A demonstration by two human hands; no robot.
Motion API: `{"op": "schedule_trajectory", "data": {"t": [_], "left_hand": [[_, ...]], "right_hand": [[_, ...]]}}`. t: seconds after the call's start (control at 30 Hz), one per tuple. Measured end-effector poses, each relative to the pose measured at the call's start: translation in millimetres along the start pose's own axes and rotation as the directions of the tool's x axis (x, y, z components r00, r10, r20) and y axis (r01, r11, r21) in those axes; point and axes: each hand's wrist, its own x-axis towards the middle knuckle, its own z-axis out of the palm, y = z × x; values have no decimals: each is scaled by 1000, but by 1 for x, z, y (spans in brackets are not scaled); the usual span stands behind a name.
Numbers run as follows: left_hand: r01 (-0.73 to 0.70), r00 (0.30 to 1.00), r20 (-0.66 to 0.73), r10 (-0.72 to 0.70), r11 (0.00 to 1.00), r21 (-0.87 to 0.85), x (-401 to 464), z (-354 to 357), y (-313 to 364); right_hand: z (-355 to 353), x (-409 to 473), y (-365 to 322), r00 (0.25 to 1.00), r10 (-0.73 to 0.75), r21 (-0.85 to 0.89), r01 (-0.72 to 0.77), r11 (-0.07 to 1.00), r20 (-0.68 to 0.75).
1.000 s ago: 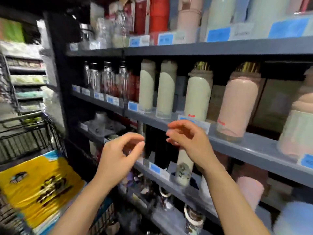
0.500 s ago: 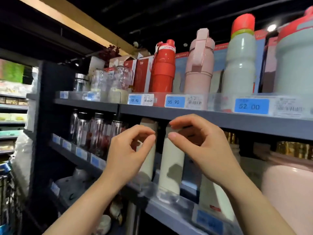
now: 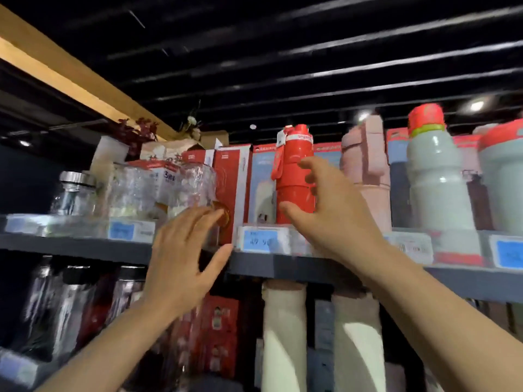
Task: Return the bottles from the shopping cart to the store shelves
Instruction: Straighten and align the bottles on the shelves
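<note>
On the top shelf (image 3: 85, 244), seen from the head camera, both hands are raised among the displayed bottles. The right hand (image 3: 336, 219) is spread wide around the red bottle (image 3: 294, 176), thumb low on its left side and fingers (image 3: 314, 168) curled toward its right; whether they press on it or sit just off it cannot be told through the blur. That bottle stands upright near the shelf's front edge, between a pale boxed item on its left and a pink bottle (image 3: 365, 168) on its right. The left hand (image 3: 184, 258) is open and empty, fingers fanned, in front of a red box (image 3: 232, 190) and just right of the clear glass jars (image 3: 158, 190).

As a judgement, the red bottle looks either just set in place or being straightened, so this one return seems nearly finished. The shopping cart is out of view, so how many bottles are left cannot be told.

Writing is mostly smeared. The blue price tag (image 3: 259, 241) under the red bottle seems to read "49.9", though that is not certain. A label on the glass jars shows what looks like a "3". Other tags along the shelf, further right, are illegible.
</note>
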Motion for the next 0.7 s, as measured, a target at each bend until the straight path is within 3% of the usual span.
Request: {"op": "schedule_trajectory", "data": {"t": [0.17,0.4,0.7], "left_hand": [[-19,997,-78,20,1000,17,11,23,-16],[-68,983,-168,67,998,1,10,33,-21],[-48,989,-142,49,999,9,8,31,-20]], "right_hand": [[39,19,5,986,162,-356,-140,924,31],[43,45,15,928,369,-295,-340,893,49],[53,46,27,923,385,-257,-369,893,13]]}}
